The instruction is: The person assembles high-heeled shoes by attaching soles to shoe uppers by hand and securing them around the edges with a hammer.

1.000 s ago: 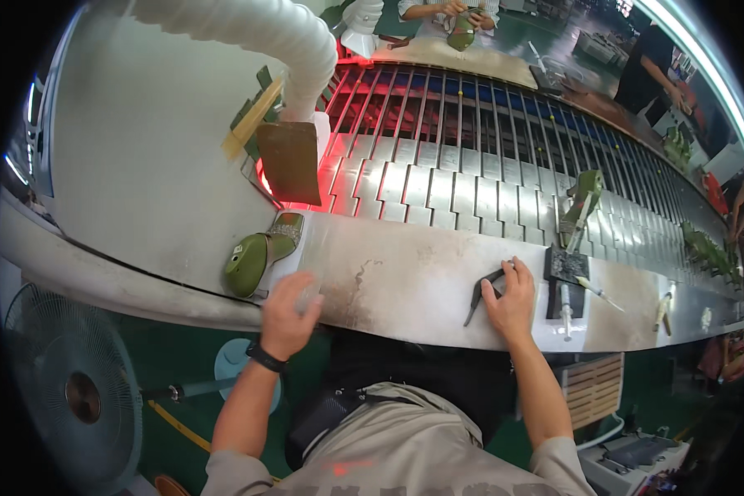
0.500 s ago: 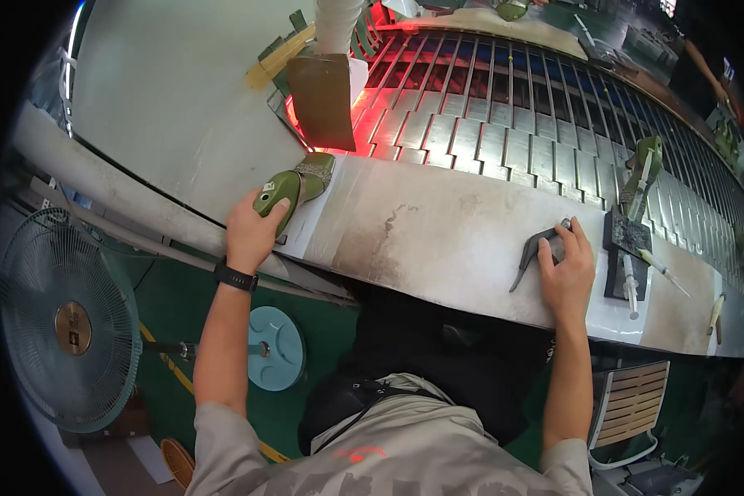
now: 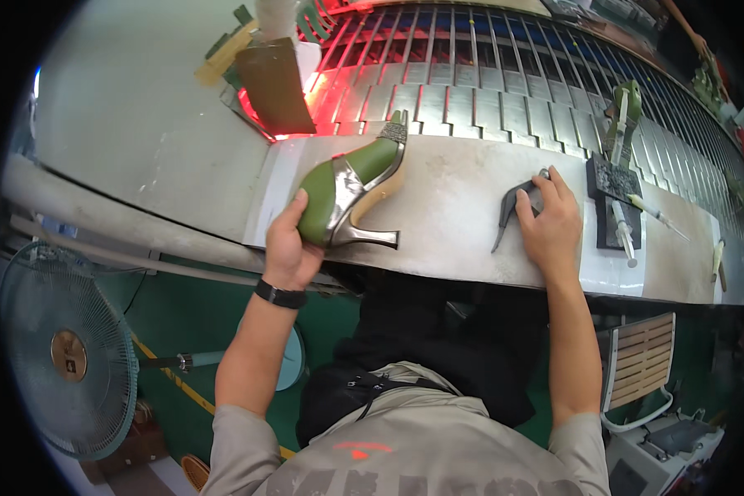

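Observation:
My left hand (image 3: pixel 293 248) grips a green high-heeled shoe (image 3: pixel 364 178) with silvery straps, a metallic heel and a glittery toe band. The shoe is tipped on its side over the near end of the bench, its heel toward the right. My right hand (image 3: pixel 552 223) is closed around a dark grey piece shaped like a shoe heel (image 3: pixel 511 207), resting at the bench top; its thin tip points toward me. To the right of that hand lies a dark block (image 3: pixel 610 178) with syringes (image 3: pixel 622 227) on it.
A metal bench (image 3: pixel 455 190) runs along a slatted conveyor (image 3: pixel 504 107). Another green shoe (image 3: pixel 626 107) stands behind the block. A brown panel (image 3: pixel 274 87) hangs before a red glow. A fan (image 3: pixel 70 355) stands left, a slatted chair (image 3: pixel 641 360) right.
My left hand has lifted the shoe, brought it right and nearer, and turned it onto its side. The right hand keeps its hold on the grey piece. The view has shifted a little.

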The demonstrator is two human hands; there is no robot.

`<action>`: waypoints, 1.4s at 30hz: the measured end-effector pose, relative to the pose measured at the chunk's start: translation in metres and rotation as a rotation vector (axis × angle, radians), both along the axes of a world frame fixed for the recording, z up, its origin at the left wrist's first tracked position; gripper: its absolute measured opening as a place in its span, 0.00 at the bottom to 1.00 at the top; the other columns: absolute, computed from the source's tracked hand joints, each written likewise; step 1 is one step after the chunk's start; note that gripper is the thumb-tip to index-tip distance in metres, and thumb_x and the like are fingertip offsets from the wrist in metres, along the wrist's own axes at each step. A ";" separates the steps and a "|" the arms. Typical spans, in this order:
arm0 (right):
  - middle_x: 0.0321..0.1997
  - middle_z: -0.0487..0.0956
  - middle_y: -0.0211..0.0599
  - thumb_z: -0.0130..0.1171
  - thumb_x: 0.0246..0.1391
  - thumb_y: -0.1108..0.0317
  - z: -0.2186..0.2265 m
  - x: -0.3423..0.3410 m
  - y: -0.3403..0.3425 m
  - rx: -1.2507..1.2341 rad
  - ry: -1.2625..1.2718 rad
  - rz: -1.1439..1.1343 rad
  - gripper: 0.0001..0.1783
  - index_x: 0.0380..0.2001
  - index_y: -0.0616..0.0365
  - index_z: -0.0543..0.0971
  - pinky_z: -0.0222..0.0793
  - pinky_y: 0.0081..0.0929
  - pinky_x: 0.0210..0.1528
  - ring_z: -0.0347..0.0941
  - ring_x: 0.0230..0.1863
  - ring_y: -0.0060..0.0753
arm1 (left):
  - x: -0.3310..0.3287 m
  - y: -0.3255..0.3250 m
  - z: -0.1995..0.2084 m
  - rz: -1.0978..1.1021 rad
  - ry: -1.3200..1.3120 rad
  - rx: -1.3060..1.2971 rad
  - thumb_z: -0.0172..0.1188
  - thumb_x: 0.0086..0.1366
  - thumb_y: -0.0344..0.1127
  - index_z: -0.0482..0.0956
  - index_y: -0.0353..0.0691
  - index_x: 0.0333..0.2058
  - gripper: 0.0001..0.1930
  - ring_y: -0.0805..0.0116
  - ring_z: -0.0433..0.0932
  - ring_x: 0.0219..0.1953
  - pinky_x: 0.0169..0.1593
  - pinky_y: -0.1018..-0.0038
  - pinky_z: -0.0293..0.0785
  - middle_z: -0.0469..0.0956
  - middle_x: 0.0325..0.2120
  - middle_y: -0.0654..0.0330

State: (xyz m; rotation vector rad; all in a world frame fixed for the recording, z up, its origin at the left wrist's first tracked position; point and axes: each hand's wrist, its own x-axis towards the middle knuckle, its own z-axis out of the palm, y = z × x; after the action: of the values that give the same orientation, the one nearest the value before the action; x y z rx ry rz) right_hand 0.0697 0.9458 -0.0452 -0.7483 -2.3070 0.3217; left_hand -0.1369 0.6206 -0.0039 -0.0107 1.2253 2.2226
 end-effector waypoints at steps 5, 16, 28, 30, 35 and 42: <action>0.66 0.78 0.56 0.70 0.56 0.58 -0.001 -0.005 -0.002 0.029 -0.010 0.027 0.22 0.50 0.59 0.84 0.74 0.49 0.61 0.77 0.60 0.58 | 0.038 0.006 -0.028 -0.109 0.090 -0.086 0.52 0.82 0.43 0.73 0.34 0.61 0.20 0.65 0.82 0.56 0.60 0.65 0.79 0.81 0.55 0.56; 0.65 0.79 0.55 0.70 0.57 0.62 0.002 -0.006 -0.008 0.059 -0.029 0.017 0.21 0.50 0.61 0.84 0.75 0.46 0.60 0.78 0.60 0.58 | 0.024 -0.007 -0.041 -0.124 0.719 -0.512 0.53 0.80 0.37 0.67 0.29 0.68 0.24 0.62 0.75 0.65 0.69 0.63 0.70 0.74 0.65 0.51; 0.45 0.82 0.45 0.62 0.48 0.79 -0.007 0.012 -0.046 0.161 -0.039 0.120 0.27 0.55 0.56 0.85 0.74 0.44 0.50 0.76 0.47 0.52 | -0.002 0.082 -0.014 -0.729 1.179 -0.531 0.62 0.74 0.45 0.77 0.32 0.62 0.26 0.52 0.84 0.50 0.56 0.64 0.77 0.85 0.49 0.45; 0.45 0.82 0.48 0.61 0.47 0.81 0.001 0.014 -0.062 0.117 -0.090 0.119 0.27 0.54 0.58 0.84 0.74 0.46 0.50 0.76 0.47 0.54 | 0.014 0.084 -0.025 -0.625 1.319 -0.543 0.61 0.74 0.45 0.77 0.32 0.61 0.25 0.49 0.83 0.50 0.56 0.63 0.77 0.84 0.49 0.44; 0.36 0.81 0.47 0.69 0.49 0.77 0.013 0.036 -0.092 -0.075 -0.181 0.082 0.22 0.50 0.62 0.82 0.76 0.40 0.41 0.78 0.36 0.50 | 0.024 0.082 -0.030 -0.598 1.223 -0.456 0.59 0.76 0.44 0.77 0.32 0.59 0.23 0.46 0.82 0.49 0.55 0.61 0.77 0.83 0.49 0.44; 0.41 0.83 0.48 0.76 0.53 0.65 0.032 0.057 -0.139 -0.283 0.174 0.452 0.24 0.51 0.67 0.84 0.80 0.34 0.42 0.81 0.38 0.42 | 0.025 0.084 -0.029 -0.617 1.256 -0.498 0.60 0.76 0.42 0.77 0.32 0.60 0.22 0.46 0.82 0.49 0.55 0.62 0.76 0.83 0.48 0.45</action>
State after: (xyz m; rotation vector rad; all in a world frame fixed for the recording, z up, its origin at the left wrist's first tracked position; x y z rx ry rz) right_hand 0.1271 0.8065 -0.0132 -0.3012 -2.2685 0.8954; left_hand -0.1122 0.7049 -0.0330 1.5102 1.9688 1.2103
